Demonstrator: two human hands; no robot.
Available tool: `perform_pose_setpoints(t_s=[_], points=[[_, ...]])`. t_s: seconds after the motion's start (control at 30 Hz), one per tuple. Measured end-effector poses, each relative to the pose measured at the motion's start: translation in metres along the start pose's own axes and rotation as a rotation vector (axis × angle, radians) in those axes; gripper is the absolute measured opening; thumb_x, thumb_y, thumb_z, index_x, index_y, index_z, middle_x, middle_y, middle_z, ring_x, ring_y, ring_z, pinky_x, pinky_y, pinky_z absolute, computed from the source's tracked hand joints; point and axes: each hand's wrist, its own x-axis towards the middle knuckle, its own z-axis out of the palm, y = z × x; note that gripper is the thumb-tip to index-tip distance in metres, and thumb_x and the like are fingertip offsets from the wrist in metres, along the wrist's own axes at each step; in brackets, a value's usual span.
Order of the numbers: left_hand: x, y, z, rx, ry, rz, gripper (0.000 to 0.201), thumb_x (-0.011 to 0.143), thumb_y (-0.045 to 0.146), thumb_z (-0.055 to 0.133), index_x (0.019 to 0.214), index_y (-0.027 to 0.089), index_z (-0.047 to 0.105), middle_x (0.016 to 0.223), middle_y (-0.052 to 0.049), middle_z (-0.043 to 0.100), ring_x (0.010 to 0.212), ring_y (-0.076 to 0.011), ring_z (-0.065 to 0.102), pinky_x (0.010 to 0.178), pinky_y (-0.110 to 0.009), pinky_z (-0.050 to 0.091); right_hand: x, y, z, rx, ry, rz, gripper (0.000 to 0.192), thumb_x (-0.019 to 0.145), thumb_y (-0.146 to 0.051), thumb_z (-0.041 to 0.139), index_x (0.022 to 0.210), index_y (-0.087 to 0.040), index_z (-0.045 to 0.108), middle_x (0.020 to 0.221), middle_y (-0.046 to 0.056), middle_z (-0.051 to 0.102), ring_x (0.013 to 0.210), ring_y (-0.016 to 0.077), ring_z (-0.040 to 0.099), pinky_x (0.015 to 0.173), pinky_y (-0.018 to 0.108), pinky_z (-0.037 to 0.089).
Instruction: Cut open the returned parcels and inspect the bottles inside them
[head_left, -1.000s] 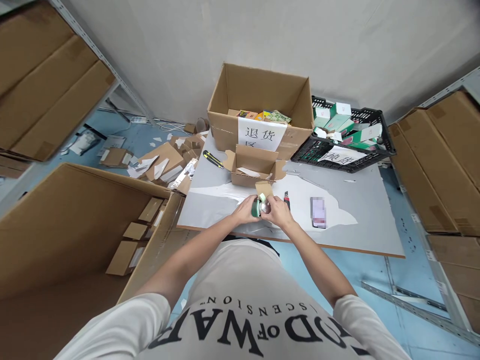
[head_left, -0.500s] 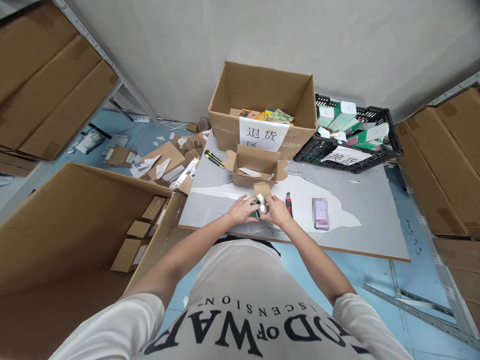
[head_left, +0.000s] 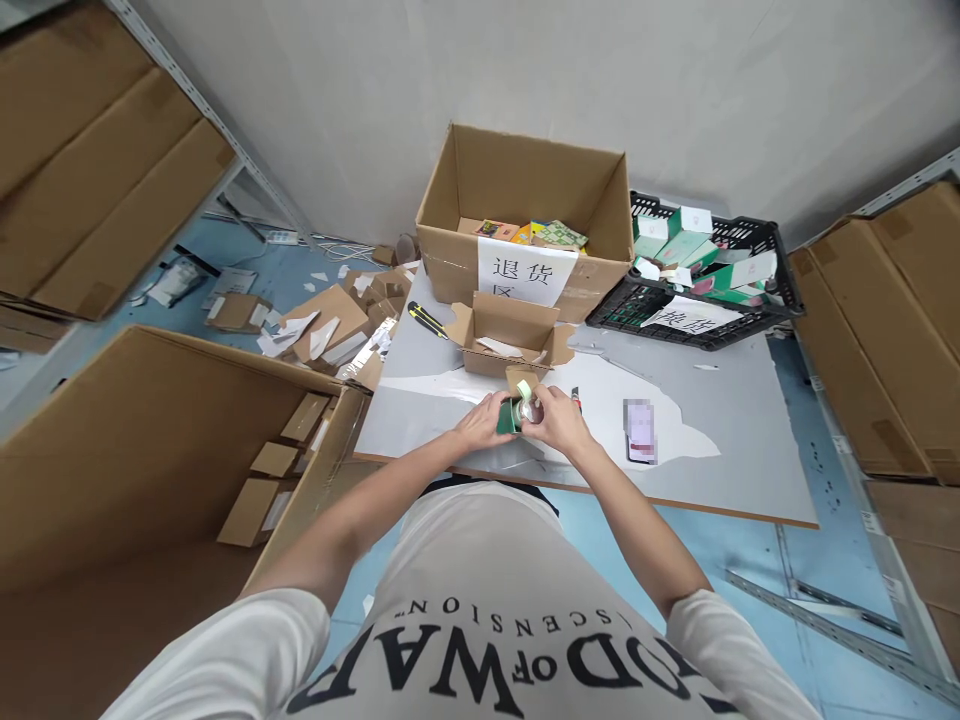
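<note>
Both my hands meet over the near edge of the grey table. My left hand grips a small green box from the left. My right hand holds a small shiny item at the box's open end, where a pale flap sticks up. Just beyond my hands lies a small open brown carton. A red-and-black utility knife peeks out to the right of my right hand.
A large labelled cardboard box with packets stands at the back, a black crate of green-and-white boxes beside it. A phone and a yellow-black cutter lie on the table. A big open carton stands left; shelves flank both sides.
My left hand has closed back onto the green box after loosening half a second ago. The box now sits a little higher, its flap raised. My right hand stays at its opening.
</note>
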Motion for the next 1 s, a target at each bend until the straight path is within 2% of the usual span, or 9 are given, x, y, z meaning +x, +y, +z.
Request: perform_pose_setpoints(t_s=[0.37, 0.53, 0.67, 0.73, 0.8, 0.87, 0.9, 0.93, 1.0], points=[[-0.011, 0.0, 0.004, -0.073, 0.047, -0.087, 0.077, 0.065, 0.029, 0.074, 0.129, 0.02, 0.032, 0.125, -0.012, 0.049, 0.117, -0.0286, 0.05, 0.097, -0.044, 0.044, -0.019, -0.014, -0.075, 0.079, 0.118, -0.172, 0.03, 0.07, -0.032, 0.06, 0.098, -0.02, 0.056, 0.09, 0.005, 0.059, 0.081, 0.0188, 0.054, 0.072, 0.025, 0.039], [-0.013, 0.006, 0.007, -0.132, 0.103, -0.101, 0.076, 0.067, 0.03, 0.073, 0.13, 0.019, 0.032, 0.128, -0.013, 0.047, 0.119, -0.0289, 0.048, 0.099, -0.046, 0.041, -0.02, -0.012, -0.107, 0.198, 0.246, -0.268, 0.026, 0.068, -0.028, 0.063, 0.091, -0.021, 0.056, 0.077, 0.001, 0.058, 0.07, 0.0159, 0.052, 0.068, 0.025, 0.04], [-0.021, 0.017, 0.006, -0.204, 0.139, -0.106, 0.084, 0.061, 0.03, 0.076, 0.132, 0.017, 0.033, 0.132, -0.016, 0.044, 0.124, -0.0318, 0.043, 0.104, -0.048, 0.035, -0.016, -0.009, -0.137, 0.377, 0.345, -0.347, 0.022, 0.066, -0.023, 0.066, 0.085, -0.021, 0.055, 0.069, -0.003, 0.054, 0.058, 0.0111, 0.046, 0.06, 0.024, 0.038], [-0.026, 0.024, 0.001, -0.296, 0.219, -0.113, 0.082, 0.062, 0.031, 0.075, 0.132, 0.016, 0.035, 0.135, -0.016, 0.042, 0.128, -0.0316, 0.039, 0.107, -0.047, 0.03, -0.012, -0.006, -0.148, 0.487, 0.365, -0.361, 0.021, 0.067, -0.022, 0.066, 0.085, -0.022, 0.056, 0.067, -0.004, 0.053, 0.055, 0.0096, 0.044, 0.056, 0.023, 0.037], [-0.027, 0.035, -0.01, -0.471, 0.373, -0.183, 0.072, 0.067, 0.034, 0.07, 0.13, 0.017, 0.039, 0.136, -0.015, 0.042, 0.131, -0.0307, 0.036, 0.109, -0.047, 0.027, -0.005, 0.0, -0.155, 0.62, 0.387, -0.358, 0.02, 0.069, -0.024, 0.066, 0.086, -0.022, 0.057, 0.068, -0.004, 0.054, 0.055, 0.0092, 0.044, 0.053, 0.023, 0.036], [-0.021, 0.05, -0.027, -0.744, 0.513, -0.296, 0.06, 0.074, 0.041, 0.063, 0.126, 0.018, 0.043, 0.135, -0.014, 0.044, 0.13, -0.0303, 0.038, 0.106, -0.046, 0.03, 0.003, 0.007, -0.155, 0.772, 0.41, -0.349, 0.019, 0.072, -0.031, 0.066, 0.087, -0.022, 0.058, 0.072, -0.002, 0.058, 0.058, 0.0102, 0.048, 0.052, 0.023, 0.038], [-0.017, 0.06, -0.037, -0.91, 0.524, -0.319, 0.056, 0.078, 0.045, 0.059, 0.125, 0.019, 0.045, 0.133, -0.014, 0.047, 0.127, -0.03, 0.043, 0.103, -0.046, 0.033, 0.007, 0.009, -0.153, 0.849, 0.417, -0.346, 0.021, 0.073, -0.035, 0.065, 0.088, -0.022, 0.059, 0.075, -0.001, 0.06, 0.06, 0.0113, 0.05, 0.052, 0.023, 0.039], [-0.012, 0.07, -0.047, -1.066, 0.437, -0.312, 0.055, 0.079, 0.049, 0.057, 0.124, 0.019, 0.047, 0.129, -0.013, 0.052, 0.121, -0.0298, 0.048, 0.101, -0.046, 0.036, 0.011, 0.012, -0.15, 0.923, 0.414, -0.342, 0.023, 0.074, -0.04, 0.065, 0.088, -0.023, 0.059, 0.078, 0.0, 0.061, 0.063, 0.0126, 0.053, 0.052, 0.024, 0.04], [-0.004, 0.093, -0.061, -1.289, 0.135, -0.282, 0.056, 0.077, 0.052, 0.06, 0.119, 0.017, 0.054, 0.117, -0.014, 0.061, 0.11, -0.0305, 0.057, 0.094, -0.046, 0.041, 0.018, 0.015, -0.14, 1.046, 0.381, -0.318, 0.031, 0.075, -0.051, 0.063, 0.09, -0.024, 0.06, 0.08, 0.001, 0.063, 0.064, 0.0146, 0.056, 0.05, 0.025, 0.042]])
